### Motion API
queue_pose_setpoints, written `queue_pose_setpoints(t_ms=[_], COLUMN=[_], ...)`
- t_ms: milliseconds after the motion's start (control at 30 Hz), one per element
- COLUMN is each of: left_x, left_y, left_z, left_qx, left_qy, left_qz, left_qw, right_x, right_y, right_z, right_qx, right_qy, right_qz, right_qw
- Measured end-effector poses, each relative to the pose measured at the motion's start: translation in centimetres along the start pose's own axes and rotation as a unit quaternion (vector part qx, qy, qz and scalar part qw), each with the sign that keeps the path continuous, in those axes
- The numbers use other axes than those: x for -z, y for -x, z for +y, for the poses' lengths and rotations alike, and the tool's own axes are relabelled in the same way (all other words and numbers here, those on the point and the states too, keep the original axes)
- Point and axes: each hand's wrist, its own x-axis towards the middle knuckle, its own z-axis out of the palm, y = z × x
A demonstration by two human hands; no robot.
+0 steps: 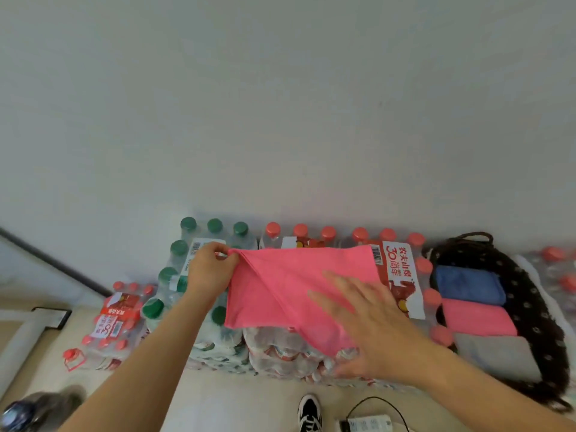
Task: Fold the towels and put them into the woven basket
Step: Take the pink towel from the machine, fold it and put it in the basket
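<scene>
A pink towel (280, 285) lies spread over shrink-wrapped packs of water bottles (280, 353), folded once with a diagonal crease. My left hand (208, 269) pinches its far left corner. My right hand (367, 325) lies flat with fingers apart on the towel's near right part, blurred by motion. To the right sits the dark woven basket (530, 307), holding a folded blue towel (467, 283), a folded pink towel (477, 318) and a folded grey towel (498, 357) in a row.
Green-capped bottles (187, 266) and red-capped bottles (343, 235) stand against a white wall. A smaller pack of red-capped bottles (115, 325) sits on the floor at left. A black-and-white shoe (310, 413) and a black cable (374, 406) are below.
</scene>
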Motion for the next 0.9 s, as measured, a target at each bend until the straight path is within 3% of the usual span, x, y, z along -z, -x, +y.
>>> queue_pose_setpoints(t_ms=[133,267,667,733,800,900], left_x=[-0.4,-0.7,-0.8,-0.8,-0.7,-0.7], left_y=[-0.5,-0.7,-0.3,-0.3,-0.4,-0.5], left_z=[-0.1,-0.3,-0.4,-0.4,-0.4,-0.4], left_qx=[0.01,0.028,0.019,0.023,0.028,0.027], left_qy=[-0.012,-0.005,0.009,0.013,0.02,0.027], left_qz=[0.015,0.026,0.042,0.04,0.037,0.034], left_qw=[1.0,0.999,0.999,0.999,0.999,0.999], right_x=[-4.4,-6.5,-8.5,-7.8,-6.8,-4.7], right_y=[0.8,1.8,1.5,1.2,1.0,0.5], right_z=[0.4,1.6,4.1,4.3,4.3,4.1], right_qx=[0.038,0.047,0.111,0.097,0.036,-0.112], right_qy=[0.077,0.1,0.012,-0.039,-0.177,-0.425], right_qz=[0.018,0.1,0.288,0.304,0.29,0.22], right_qw=[0.996,0.989,0.951,0.947,0.94,0.871])
